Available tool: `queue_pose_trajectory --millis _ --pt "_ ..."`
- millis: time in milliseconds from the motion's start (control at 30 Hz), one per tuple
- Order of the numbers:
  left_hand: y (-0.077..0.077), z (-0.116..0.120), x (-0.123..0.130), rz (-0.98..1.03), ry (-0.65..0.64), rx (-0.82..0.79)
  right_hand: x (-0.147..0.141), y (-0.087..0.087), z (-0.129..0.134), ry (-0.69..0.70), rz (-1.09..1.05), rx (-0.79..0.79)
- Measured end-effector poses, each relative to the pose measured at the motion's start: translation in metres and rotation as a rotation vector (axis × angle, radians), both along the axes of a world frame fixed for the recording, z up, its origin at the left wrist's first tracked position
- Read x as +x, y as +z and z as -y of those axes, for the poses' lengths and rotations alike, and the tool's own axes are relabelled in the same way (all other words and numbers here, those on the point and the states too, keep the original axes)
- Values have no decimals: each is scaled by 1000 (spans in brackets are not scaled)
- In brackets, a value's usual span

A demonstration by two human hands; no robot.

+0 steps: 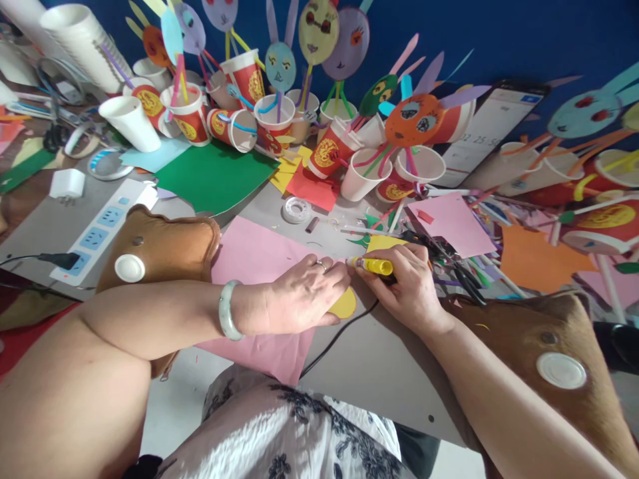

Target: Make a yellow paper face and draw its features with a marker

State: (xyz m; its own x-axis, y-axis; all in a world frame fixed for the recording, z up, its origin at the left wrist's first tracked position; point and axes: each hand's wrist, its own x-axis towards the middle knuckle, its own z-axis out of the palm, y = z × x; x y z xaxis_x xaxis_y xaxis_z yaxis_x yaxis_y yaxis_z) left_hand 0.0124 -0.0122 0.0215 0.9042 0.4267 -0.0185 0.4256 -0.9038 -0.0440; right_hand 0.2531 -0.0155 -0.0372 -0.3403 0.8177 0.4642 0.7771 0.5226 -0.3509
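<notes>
My right hand (407, 286) is closed around a yellow marker (372, 266), held almost level. The marker's left end meets the fingertips of my left hand (309, 293), and its tip is hidden there. Between the thumb and curled fingers of that left hand is a rounded yellow paper piece (343, 305), partly covered by the fingers. Under my left wrist lies a pink paper sheet (259, 246). Another yellow paper scrap (384, 242) lies just beyond my right hand.
Paper-cup figures with rabbit-eared heads, such as an orange one (412, 121), crowd the back. Scissors (462, 269) lie to the right among paper scraps. A power strip (100, 233) and a brown cushion (164, 246) are on the left. A black cable (339, 340) crosses the table.
</notes>
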Motion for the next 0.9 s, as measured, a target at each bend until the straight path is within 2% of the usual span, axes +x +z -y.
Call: queue_pose_trajectory --millis 133,333,500,667,900 --pt "-1 0 -1 11 3 -8 2 2 2 2 -37 2" --pt "1 0 -1 30 -2 -21 2 1 0 44 26 -25" --pt "-3 1 -1 23 -1 -4 0 -2 2 -16 1 55" --pt "-6 1 -1 38 3 -17 2 -2 5 -159 -84 47" --pt "-12 -2 0 37 -1 -39 1 -3 4 -150 -92 25"
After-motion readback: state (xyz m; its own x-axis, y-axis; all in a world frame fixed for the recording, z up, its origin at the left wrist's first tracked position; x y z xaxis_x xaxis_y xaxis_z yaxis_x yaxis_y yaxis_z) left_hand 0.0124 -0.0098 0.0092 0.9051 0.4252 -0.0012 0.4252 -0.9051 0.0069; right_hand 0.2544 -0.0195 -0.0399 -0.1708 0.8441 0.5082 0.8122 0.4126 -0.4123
